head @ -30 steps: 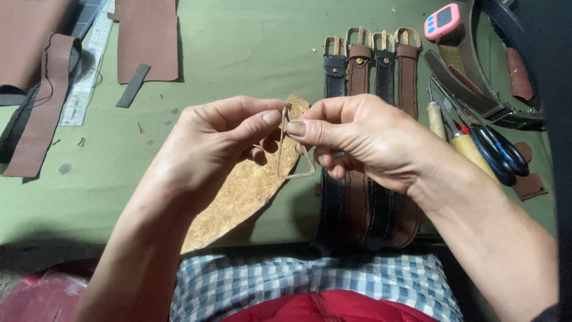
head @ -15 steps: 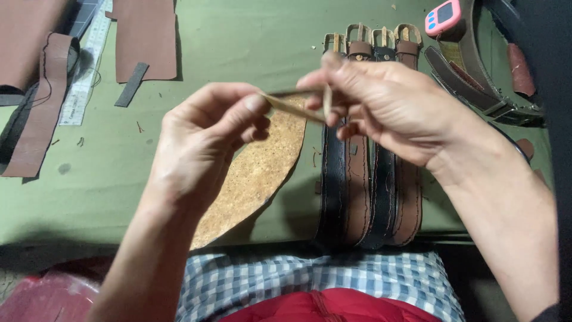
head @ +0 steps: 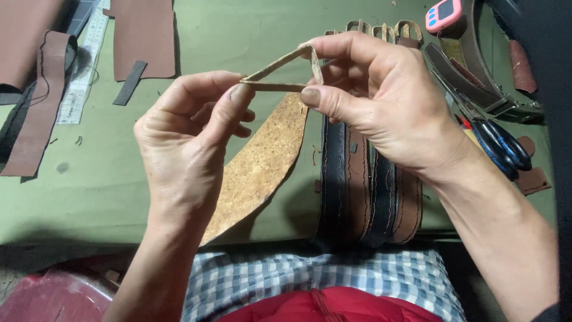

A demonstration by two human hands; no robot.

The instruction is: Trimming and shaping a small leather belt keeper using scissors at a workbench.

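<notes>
I see both hands held up over the green desk [head: 238, 36], close in front of me. Between them is a thin tan strip [head: 280, 71] of leather. It is bent into a small loop with three sides, like a triangle.

My left hand [head: 185, 149] pinches the left corner of the strip between thumb and first finger. The other fingers curl in. My right hand [head: 381, 101] pinches the right side, with the thumb on the low edge and the fingers wrapped over the top bend. So both hands are closed on the strip, and it hangs in the air, not touching the desk.

I think the bending is partly done. The strip has its folds, but I cannot see that the ends are joined. No glue or thread shows on it. It looks to me like the loop must be closed and fixed.

Under the hands lies a rough cork-brown piece [head: 262, 161], long and curved. Just right of it lie four belts [head: 369, 191] side by side, dark and brown, their buckles toward the far edge. Blue scissors [head: 503, 146] lie near the right edge. A pink timer [head: 444, 15] sits at the far right corner. Brown leather pieces [head: 143, 33] and a ruler [head: 80, 77] lie at the far left.
</notes>
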